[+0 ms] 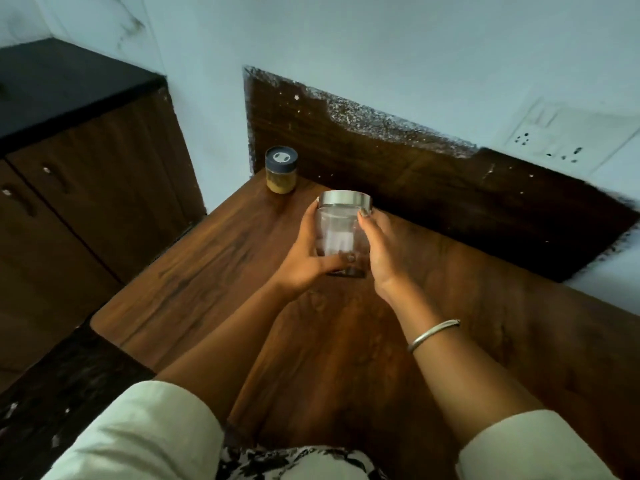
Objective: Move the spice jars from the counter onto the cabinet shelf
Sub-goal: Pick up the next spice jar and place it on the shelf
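Observation:
A clear glass jar (341,233) with a silver metal lid is held between both my hands over the wooden counter (242,271). My left hand (308,254) grips its left side and bottom, fingers curled under the base. My right hand (384,251) grips its right side, thumb up near the lid. Whether the jar's base touches the wood I cannot tell. A small jar of yellow-brown spice (281,169) with a dark lid stands alone at the counter's far left corner, by the wall.
A dark wooden backsplash (415,174) runs along the counter's back edge. To the left stands a lower cabinet with brown doors (86,202) and a black top (52,88). A white wall socket (561,136) sits at the upper right.

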